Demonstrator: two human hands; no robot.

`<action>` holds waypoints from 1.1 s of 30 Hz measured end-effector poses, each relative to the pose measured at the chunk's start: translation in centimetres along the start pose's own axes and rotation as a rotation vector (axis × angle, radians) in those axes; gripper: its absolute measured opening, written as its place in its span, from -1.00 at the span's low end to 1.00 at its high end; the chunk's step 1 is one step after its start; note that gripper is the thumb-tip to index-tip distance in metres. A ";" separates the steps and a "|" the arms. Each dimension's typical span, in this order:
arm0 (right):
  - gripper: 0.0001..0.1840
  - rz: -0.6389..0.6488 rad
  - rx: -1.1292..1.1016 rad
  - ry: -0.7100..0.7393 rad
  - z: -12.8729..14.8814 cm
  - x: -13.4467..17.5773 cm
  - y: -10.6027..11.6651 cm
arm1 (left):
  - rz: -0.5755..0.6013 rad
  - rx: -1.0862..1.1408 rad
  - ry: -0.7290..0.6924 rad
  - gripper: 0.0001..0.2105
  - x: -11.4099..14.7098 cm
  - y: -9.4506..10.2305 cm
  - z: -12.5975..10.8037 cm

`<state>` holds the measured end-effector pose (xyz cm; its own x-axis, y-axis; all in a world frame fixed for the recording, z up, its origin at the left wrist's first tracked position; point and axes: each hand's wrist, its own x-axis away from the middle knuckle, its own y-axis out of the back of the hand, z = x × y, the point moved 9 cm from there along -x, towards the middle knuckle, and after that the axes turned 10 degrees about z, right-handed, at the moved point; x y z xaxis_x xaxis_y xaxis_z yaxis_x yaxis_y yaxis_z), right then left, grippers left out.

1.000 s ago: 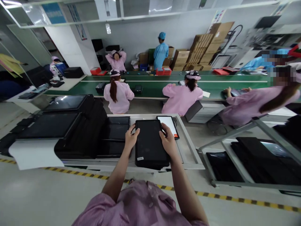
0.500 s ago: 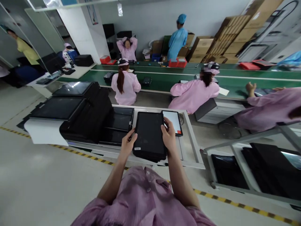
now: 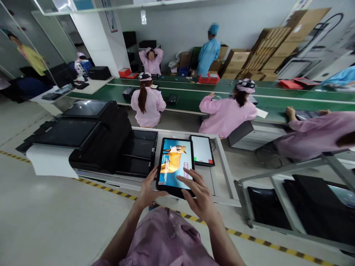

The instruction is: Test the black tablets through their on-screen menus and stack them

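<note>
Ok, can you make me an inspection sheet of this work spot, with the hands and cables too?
Surface: pale table, mostly covered at its left.
Main things: lit tablet showing a fox; white-screen tablet to its right.
Clutter: piles of black devices on the left, white sheet at their near side.
Hands: left hand at the lit tablet's lower left corner; right hand open over it, touch unclear.
Cables: dark loop beside the white-screen tablet, maybe a cable.
Surroundings: people in pink at a green bench; cardboard boxes behind.

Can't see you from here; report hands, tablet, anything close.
Left hand at tablet's lower left corner. Right hand spread over its lower right. Tablet lit, fox picture showing. White-screened tablet close on its right.
</note>
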<state>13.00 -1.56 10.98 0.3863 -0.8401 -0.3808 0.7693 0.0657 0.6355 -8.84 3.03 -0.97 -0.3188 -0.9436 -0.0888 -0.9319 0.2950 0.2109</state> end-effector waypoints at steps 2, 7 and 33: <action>-0.48 0.098 0.042 0.032 0.5 -0.6 -0.9 | -0.022 0.004 0.008 -0.04 0.1 0.0 0.1; -0.77 -0.005 0.162 -0.010 -2.0 0.1 1.4 | -0.053 0.002 0.000 -0.11 0.5 0.0 0.5; 0.25 -0.288 -0.152 -0.471 -6.7 6.1 -4.4 | -0.091 0.006 0.012 -0.17 0.8 0.1 0.3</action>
<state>15.33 -3.34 1.35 -0.0912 -0.9826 -0.1617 0.8879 -0.1537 0.4336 -9.24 2.32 -1.31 -0.2308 -0.9683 -0.0955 -0.9580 0.2089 0.1963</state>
